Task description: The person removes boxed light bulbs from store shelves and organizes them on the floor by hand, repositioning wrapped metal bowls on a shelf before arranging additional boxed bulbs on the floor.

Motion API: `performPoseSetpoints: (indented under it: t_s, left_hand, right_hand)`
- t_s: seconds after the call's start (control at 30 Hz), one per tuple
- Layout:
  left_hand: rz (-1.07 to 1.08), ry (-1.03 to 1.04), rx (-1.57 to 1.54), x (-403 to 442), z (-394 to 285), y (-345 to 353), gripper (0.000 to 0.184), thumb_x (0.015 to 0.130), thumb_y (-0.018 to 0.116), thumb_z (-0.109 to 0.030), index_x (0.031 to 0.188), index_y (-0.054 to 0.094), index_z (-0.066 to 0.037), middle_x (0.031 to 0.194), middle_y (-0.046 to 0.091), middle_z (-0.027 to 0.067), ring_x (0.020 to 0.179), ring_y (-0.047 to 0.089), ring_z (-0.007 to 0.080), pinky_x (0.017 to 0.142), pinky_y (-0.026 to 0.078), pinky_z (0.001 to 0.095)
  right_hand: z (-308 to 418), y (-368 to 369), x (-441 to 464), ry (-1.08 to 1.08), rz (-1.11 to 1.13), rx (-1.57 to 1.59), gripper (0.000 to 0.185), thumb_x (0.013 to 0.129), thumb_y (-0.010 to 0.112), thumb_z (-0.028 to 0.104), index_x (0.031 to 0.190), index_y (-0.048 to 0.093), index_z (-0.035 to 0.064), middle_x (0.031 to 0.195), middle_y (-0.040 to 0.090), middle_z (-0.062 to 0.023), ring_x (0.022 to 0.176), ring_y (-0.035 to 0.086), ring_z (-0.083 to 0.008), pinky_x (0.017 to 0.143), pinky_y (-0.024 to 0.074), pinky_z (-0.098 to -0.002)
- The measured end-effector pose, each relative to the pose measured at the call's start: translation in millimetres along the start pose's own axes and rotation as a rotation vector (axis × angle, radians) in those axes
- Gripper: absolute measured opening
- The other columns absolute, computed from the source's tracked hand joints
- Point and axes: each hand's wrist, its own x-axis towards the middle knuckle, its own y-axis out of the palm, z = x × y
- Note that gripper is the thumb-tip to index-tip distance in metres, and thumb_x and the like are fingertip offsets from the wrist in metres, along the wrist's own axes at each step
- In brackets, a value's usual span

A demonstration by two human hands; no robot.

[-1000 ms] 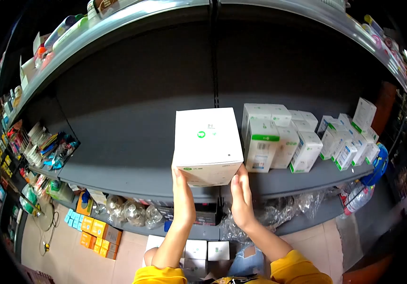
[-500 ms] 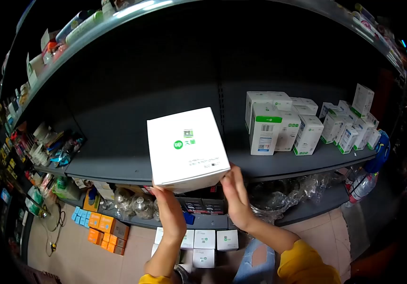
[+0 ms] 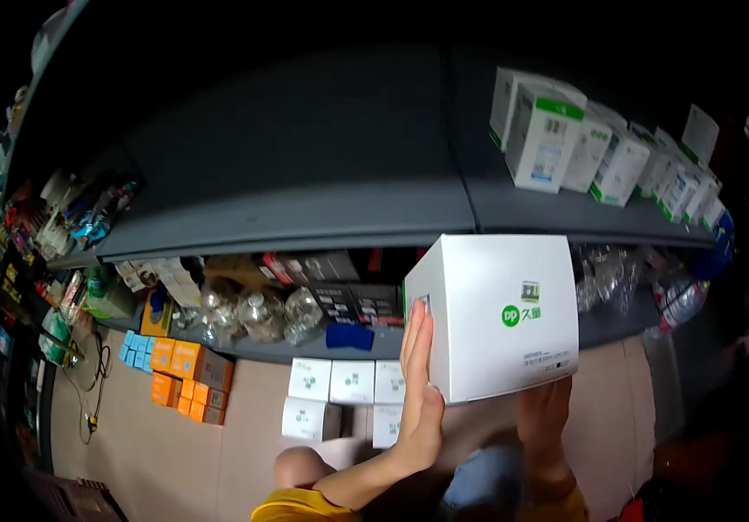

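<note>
A large white box (image 3: 509, 326) with a green round logo is held in front of the shelf edge, its printed face toward me. My left hand (image 3: 418, 400) presses flat against its left side, fingers pointing up. Under the lower right part of the box is my right hand (image 3: 544, 413), dim, its fingers partly hidden by the box. On the shelf (image 3: 305, 213), behind and to the right, stand several white-and-green boxes (image 3: 547, 143). Below, white boxes with green logos (image 3: 352, 381) are set together on the floor near my knees.
Orange boxes (image 3: 187, 361) and small light-blue boxes (image 3: 137, 351) are stacked on the floor at the left. Plastic-wrapped round items (image 3: 261, 315) and dark cartons fill the lower shelf. A clear bottle (image 3: 683, 304) hangs near the right end.
The box has moved right and lower in view, in both hands, and has been turned. The view has tilted downward, so the shelf appears higher and more of the floor shows.
</note>
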Motion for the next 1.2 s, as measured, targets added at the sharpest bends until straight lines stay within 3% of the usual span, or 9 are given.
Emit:
performPoseSetpoints:
  t_s: [0.03,0.07,0.1,0.17,0.37,0.47,0.67,0.97,1.2]
  left_hand:
    - [0.043,0.019,0.058,-3,-7,-1,0.066,0.086,0.02,-0.047,0.129,0.01,0.002,0.135,0.009,0.0165,0.125,0.01,0.0267,0.1,0.007,0.0355]
    - [0.085,0.041,0.112,-10,-10,-2,0.063,0.086,0.017,-0.044,0.129,0.015,0.002,0.135,0.009,0.0183,0.126,0.007,0.0301,0.101,0.004,0.0368]
    - [0.099,0.06,0.105,-17,2,-2,0.061,0.086,0.018,-0.043,0.128,0.016,0.002,0.135,0.01,0.018,0.126,0.008,0.0296,0.101,0.005,0.0362]
    - [0.089,0.012,0.031,-31,21,1,0.059,0.087,0.021,-0.04,0.128,0.018,0.002,0.135,0.013,0.0175,0.126,0.01,0.0286,0.101,0.006,0.0352]
    - [0.024,-0.246,-0.062,-78,48,0,0.046,0.088,0.032,-0.023,0.127,0.023,0.001,0.134,0.019,0.0148,0.124,0.017,0.0243,0.1,0.012,0.0329]
    - [0.029,-0.388,-0.096,-98,67,1,0.046,0.088,0.033,-0.021,0.127,0.022,0.0,0.134,0.019,0.0139,0.124,0.017,0.024,0.1,0.012,0.0327]
    - [0.043,-0.474,-0.056,-132,92,4,0.045,0.088,0.034,-0.02,0.127,0.023,-0.001,0.133,0.021,0.0135,0.124,0.017,0.0239,0.1,0.012,0.0324]
    - [-0.029,-0.668,-0.047,-181,148,9,0.046,0.088,0.036,-0.023,0.126,0.024,0.0,0.13,0.024,0.0152,0.122,0.02,0.0258,0.099,0.015,0.0314]
    - [-0.061,-0.811,-0.078,-210,188,3,0.049,0.089,0.033,-0.031,0.126,0.024,0.0,0.13,0.024,0.0143,0.121,0.022,0.0234,0.098,0.016,0.0301]
  right_hand:
    - [-8,-10,-11,0.078,-0.098,0.685,0.034,0.087,0.039,0.01,0.118,0.032,-0.0021,0.116,0.041,-0.0125,0.105,0.041,-0.0208,0.086,0.0363,-0.0311]
    - [-9,-13,-24,0.093,-0.128,0.667,0.034,0.087,0.039,0.01,0.118,0.032,-0.0021,0.116,0.041,-0.0125,0.105,0.041,-0.0208,0.086,0.0363,-0.0311]
    - [-9,-13,-29,0.114,-0.144,0.287,0.035,0.088,0.036,0.016,0.119,0.033,-0.0002,0.113,0.041,-0.0077,0.104,0.04,-0.0166,0.087,0.0333,-0.0278]
    - [11,-10,-26,0.326,-0.184,0.278,0.039,0.09,0.032,0.027,0.119,0.036,0.0023,0.11,0.042,-0.0023,0.103,0.039,-0.0111,0.089,0.0306,-0.0238]
    - [-14,-35,-34,0.221,0.19,0.12,0.042,0.09,0.029,0.031,0.119,0.037,0.0018,0.112,0.044,-0.0047,0.106,0.04,-0.012,0.089,0.0316,-0.0254]
    - [-20,-46,-42,0.373,0.126,-0.045,0.043,0.089,0.029,0.034,0.114,0.04,0.0009,0.11,0.047,-0.0085,0.102,0.044,-0.0158,0.085,0.0361,-0.0307]
    - [-41,-64,-59,0.56,0.024,-0.102,0.042,0.087,0.035,0.038,0.106,0.047,0.0021,0.099,0.052,-0.0038,0.091,0.046,-0.0099,0.078,0.0364,-0.0244]
    - [-112,-101,-76,0.938,0.056,-0.05,0.05,0.087,0.03,0.044,0.11,0.046,0.0034,0.101,0.051,-0.0051,0.094,0.045,-0.0129,0.086,0.0335,-0.0297]
    - [-202,-156,-108,0.941,0.172,-0.072,0.045,0.087,0.034,0.041,0.108,0.046,0.0025,0.098,0.052,-0.0058,0.093,0.045,-0.0124,0.084,0.0342,-0.0274]
